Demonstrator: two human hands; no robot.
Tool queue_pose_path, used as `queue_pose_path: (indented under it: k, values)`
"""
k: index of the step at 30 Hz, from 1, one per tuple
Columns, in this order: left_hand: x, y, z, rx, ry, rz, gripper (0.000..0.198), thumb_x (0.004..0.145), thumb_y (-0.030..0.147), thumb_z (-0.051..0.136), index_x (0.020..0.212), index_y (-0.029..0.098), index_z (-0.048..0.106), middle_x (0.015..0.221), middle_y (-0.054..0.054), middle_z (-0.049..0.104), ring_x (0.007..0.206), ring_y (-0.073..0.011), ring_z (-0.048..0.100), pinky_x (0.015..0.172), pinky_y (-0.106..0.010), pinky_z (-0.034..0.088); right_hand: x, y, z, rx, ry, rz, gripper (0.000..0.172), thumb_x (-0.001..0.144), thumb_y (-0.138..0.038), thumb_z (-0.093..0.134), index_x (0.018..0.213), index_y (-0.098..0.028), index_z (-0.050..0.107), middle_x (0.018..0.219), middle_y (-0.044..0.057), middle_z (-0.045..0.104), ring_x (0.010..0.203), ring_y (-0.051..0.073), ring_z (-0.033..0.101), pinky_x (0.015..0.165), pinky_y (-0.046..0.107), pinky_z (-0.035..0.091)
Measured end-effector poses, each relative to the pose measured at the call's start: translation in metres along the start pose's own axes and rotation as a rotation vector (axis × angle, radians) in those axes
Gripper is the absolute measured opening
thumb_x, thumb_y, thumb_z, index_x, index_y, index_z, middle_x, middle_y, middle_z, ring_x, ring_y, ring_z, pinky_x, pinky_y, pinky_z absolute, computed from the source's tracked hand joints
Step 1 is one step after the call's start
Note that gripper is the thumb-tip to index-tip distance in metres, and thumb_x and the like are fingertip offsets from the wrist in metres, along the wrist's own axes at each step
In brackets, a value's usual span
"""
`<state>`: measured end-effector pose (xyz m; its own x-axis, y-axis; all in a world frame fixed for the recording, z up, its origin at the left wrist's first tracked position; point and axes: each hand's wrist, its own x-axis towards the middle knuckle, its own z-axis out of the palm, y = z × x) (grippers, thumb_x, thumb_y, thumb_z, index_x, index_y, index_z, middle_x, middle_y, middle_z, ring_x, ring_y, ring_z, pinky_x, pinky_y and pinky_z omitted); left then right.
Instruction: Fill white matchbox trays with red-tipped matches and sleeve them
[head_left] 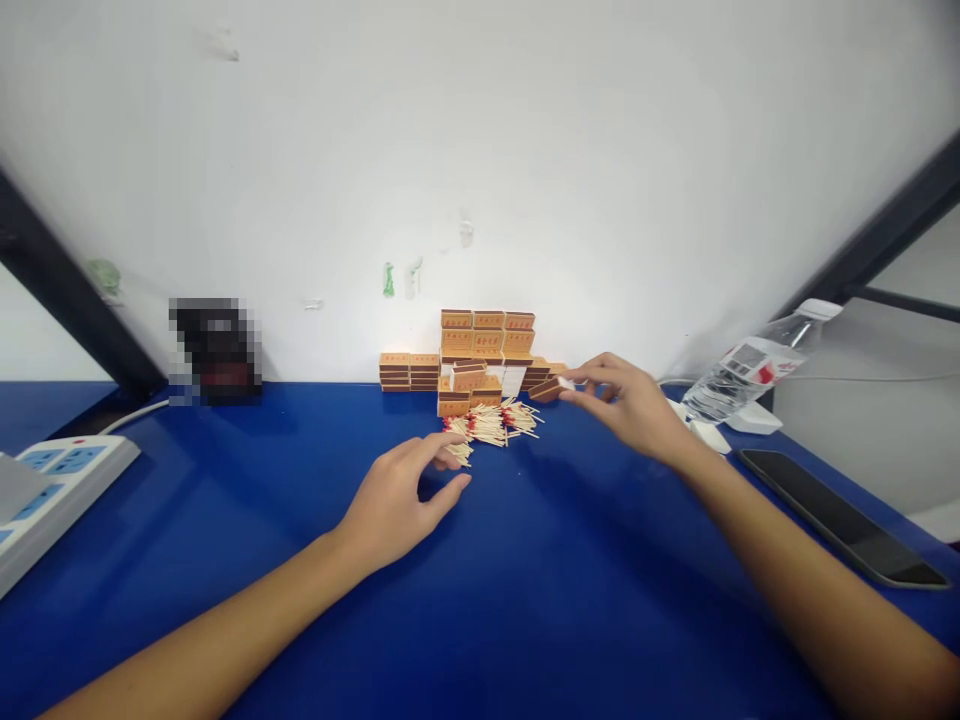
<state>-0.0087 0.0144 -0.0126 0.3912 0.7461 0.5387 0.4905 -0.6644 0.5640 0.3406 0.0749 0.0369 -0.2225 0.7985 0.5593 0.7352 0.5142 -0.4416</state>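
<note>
My right hand (622, 405) pinches the white end of a tilted matchbox (546, 389) between thumb and fingers, to the right of the stacked boxes. Its brown striking side faces me. My left hand (409, 495) is palm down over the blue table (480, 600), thumb and fingers apart, holding nothing. Its fingertips are beside a loose pile of red-tipped matches (489, 425), covering part of it. Directly behind the matches stand stacked orange matchboxes (487, 340), with a few smaller boxes in front, one of them lying askew on top (469, 375).
A lower row of matchboxes (409, 371) adjoins the stack on the left. At right a clear plastic bottle (757, 365) leans over white pieces (754, 418), with a black phone (840, 515) nearer me. A white power strip (112, 465) lies left. A wall (600, 200) rises behind.
</note>
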Motion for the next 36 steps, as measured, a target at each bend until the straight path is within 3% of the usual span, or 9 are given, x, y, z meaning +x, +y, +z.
queue_pose_path:
  k: [4, 8, 13, 17, 20, 23, 26, 29, 36]
  values:
    - [0.0, 0.001, -0.001, 0.029, -0.012, 0.033, 0.034, 0.099, 0.028, 0.069, 0.132, 0.027, 0.064, 0.1, 0.0, 0.078, 0.095, -0.0215, 0.075, 0.092, -0.044, 0.062, 0.014, 0.045, -0.017, 0.049, 0.071, 0.187, 0.054, 0.08, -0.066, 0.08, 0.104, -0.018, 0.082, 0.081, 0.007, 0.072, 0.072, 0.023, 0.064, 0.07, 0.04, 0.055]
    - [-0.001, 0.0, -0.001, 0.03, -0.021, 0.039, 0.031, 0.099, 0.028, 0.068, 0.13, 0.026, 0.065, 0.099, 0.0, 0.078, 0.096, -0.0224, 0.074, 0.094, -0.046, 0.06, 0.02, 0.053, -0.015, 0.126, 0.065, 0.238, 0.064, 0.078, -0.075, 0.077, 0.104, -0.016, 0.078, 0.073, 0.005, 0.068, 0.062, 0.02, 0.061, 0.054, 0.035, 0.052]
    - [-0.001, 0.0, -0.001, 0.03, -0.041, 0.016, 0.028, 0.099, 0.027, 0.068, 0.127, 0.025, 0.066, 0.096, -0.001, 0.079, 0.093, -0.0229, 0.074, 0.091, -0.044, 0.059, 0.03, 0.003, 0.001, 0.232, -0.011, 0.187, 0.062, 0.08, -0.071, 0.077, 0.111, -0.018, 0.076, 0.08, 0.005, 0.069, 0.068, 0.019, 0.063, 0.051, 0.031, 0.051]
    - [-0.002, 0.001, 0.0, 0.032, -0.061, 0.046, 0.028, 0.098, 0.023, 0.068, 0.126, 0.025, 0.066, 0.094, 0.0, 0.079, 0.091, -0.0222, 0.073, 0.088, -0.041, 0.059, 0.051, -0.066, 0.017, 0.2, -0.043, -0.018, 0.037, 0.09, -0.052, 0.073, 0.106, -0.019, 0.073, 0.087, 0.005, 0.071, 0.076, 0.019, 0.064, 0.062, 0.032, 0.053]
    - [-0.003, 0.002, 0.001, 0.035, -0.066, 0.066, 0.029, 0.097, 0.021, 0.068, 0.126, 0.025, 0.066, 0.095, 0.0, 0.08, 0.091, -0.0221, 0.073, 0.087, -0.04, 0.058, 0.078, -0.113, 0.038, -0.023, -0.102, -0.192, 0.021, 0.095, -0.034, 0.065, 0.109, -0.019, 0.068, 0.09, 0.005, 0.075, 0.077, 0.018, 0.066, 0.07, 0.032, 0.051]
    - [-0.003, 0.003, 0.001, 0.04, -0.074, 0.082, 0.028, 0.097, 0.021, 0.069, 0.124, 0.024, 0.067, 0.093, 0.0, 0.079, 0.091, -0.0219, 0.073, 0.088, -0.039, 0.058, 0.111, -0.143, 0.07, -0.42, -0.245, -0.274, 0.023, 0.102, -0.024, 0.054, 0.121, -0.018, 0.066, 0.1, 0.007, 0.078, 0.085, 0.02, 0.068, 0.07, 0.033, 0.045]
    - [-0.004, 0.003, 0.0, 0.055, -0.075, 0.097, 0.026, 0.096, 0.021, 0.069, 0.123, 0.023, 0.068, 0.092, 0.0, 0.079, 0.09, -0.0222, 0.073, 0.087, -0.04, 0.058, 0.136, -0.157, 0.102, -0.554, -0.299, -0.303, 0.024, 0.102, -0.013, 0.051, 0.116, -0.014, 0.07, 0.104, 0.015, 0.077, 0.091, 0.025, 0.066, 0.073, 0.036, 0.041]
    - [-0.004, 0.003, -0.001, 0.075, -0.074, 0.113, 0.025, 0.097, 0.022, 0.069, 0.122, 0.022, 0.068, 0.094, -0.001, 0.08, 0.09, -0.0228, 0.073, 0.088, -0.041, 0.058, 0.144, -0.16, 0.121, -0.657, -0.35, -0.337, 0.026, 0.101, -0.005, 0.051, 0.113, -0.012, 0.073, 0.115, 0.02, 0.074, 0.107, 0.03, 0.063, 0.077, 0.036, 0.044]
    - [-0.004, 0.0, 0.001, 0.104, -0.078, 0.126, 0.025, 0.097, 0.022, 0.069, 0.122, 0.022, 0.068, 0.096, -0.002, 0.082, 0.09, -0.0243, 0.074, 0.087, -0.042, 0.056, 0.137, -0.163, 0.121, -0.779, -0.425, -0.349, 0.024, 0.095, -0.005, 0.058, 0.11, -0.009, 0.076, 0.122, 0.025, 0.069, 0.116, 0.035, 0.06, 0.081, 0.038, 0.05]
